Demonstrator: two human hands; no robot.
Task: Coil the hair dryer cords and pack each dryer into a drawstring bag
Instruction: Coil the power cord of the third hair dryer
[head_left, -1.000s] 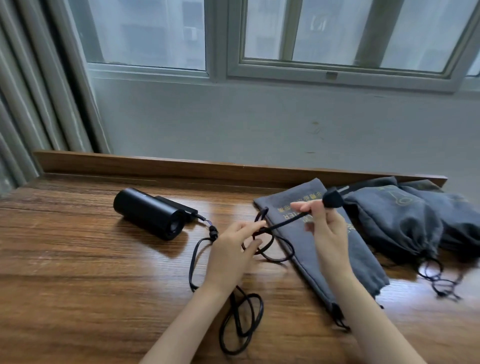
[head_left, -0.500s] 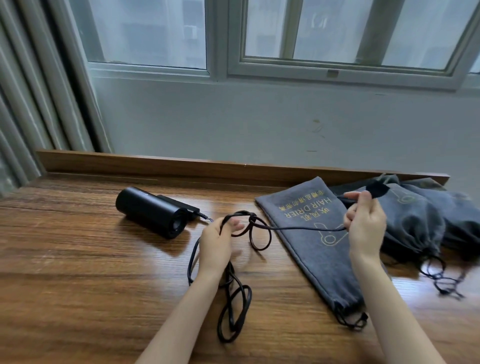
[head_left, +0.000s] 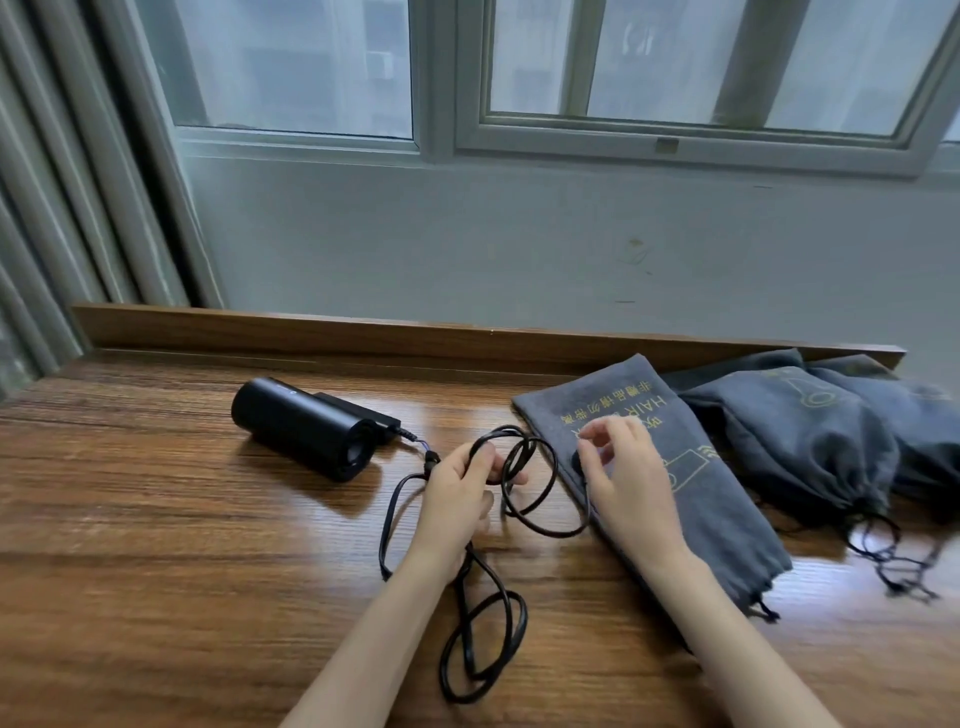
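Your left hand (head_left: 457, 499) grips coiled loops of cord (head_left: 551, 533); more cord trails under that wrist, partly hidden. The dryer (head_left: 306, 436) lies just left of that hand. Your right hand (head_left: 628, 473) is blurred, fingers curled above the flat bag (head_left: 727, 519); plug (head_left: 577, 460) mostly hidden by the thumb, can't tell if it's gripped. Filled bags (head_left: 800, 441) right of it, far one cropped
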